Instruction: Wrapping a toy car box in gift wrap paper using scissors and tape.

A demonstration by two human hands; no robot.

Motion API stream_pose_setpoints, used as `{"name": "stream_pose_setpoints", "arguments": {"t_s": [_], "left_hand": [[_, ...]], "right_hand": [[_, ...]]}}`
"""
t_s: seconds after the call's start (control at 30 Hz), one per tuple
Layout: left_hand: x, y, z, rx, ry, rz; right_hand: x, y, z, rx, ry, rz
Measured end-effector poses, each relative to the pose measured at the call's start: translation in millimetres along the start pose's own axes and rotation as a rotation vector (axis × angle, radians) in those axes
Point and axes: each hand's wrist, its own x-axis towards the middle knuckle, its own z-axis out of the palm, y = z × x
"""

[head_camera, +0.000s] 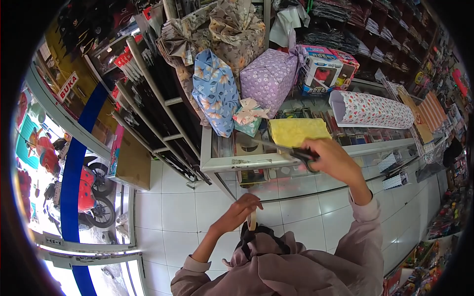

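My right hand (pixel 333 159) holds a pair of scissors (pixel 305 157) by the dark handles, over the front edge of a glass display counter (pixel 222 162). The blades point left, beside a folded yellow cloth (pixel 298 130). My left hand (pixel 240 212) is in front of the counter, close to my body, with a roll of tape (pixel 251 221) hanging at its fingers. A small gift in floral and green paper (pixel 249 120) lies left of the cloth. Next to it are a blue floral wrapped gift (pixel 216 92) and a purple floral wrapped box (pixel 268 79).
A roll of floral wrapping paper (pixel 374 111) lies on the counter at right. Boxed toy robots (pixel 322 72) stand behind. Metal racks (pixel 159 92) and a cardboard box (pixel 131 162) stand at left, near the glass door. White floor tiles (pixel 177 211) lie below.
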Motion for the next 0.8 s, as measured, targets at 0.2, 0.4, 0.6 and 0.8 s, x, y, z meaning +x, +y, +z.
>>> {"name": "stream_pose_setpoints", "arguments": {"t_s": [0.2,0.4,0.6,0.8], "left_hand": [[9,47,-22,0.075,0.03,0.149],[21,60,-25,0.158,-0.016,0.199],[28,57,-26,0.226,-0.043,0.19],[32,57,-33,0.257,-0.051,0.19]], "right_hand": [[44,13,19,-0.122,0.029,-0.067],[57,-4,24,-0.258,0.001,-0.186],[72,-21,40,-0.424,0.119,-0.373],[69,-22,34,-0.569,0.079,-0.317]]}}
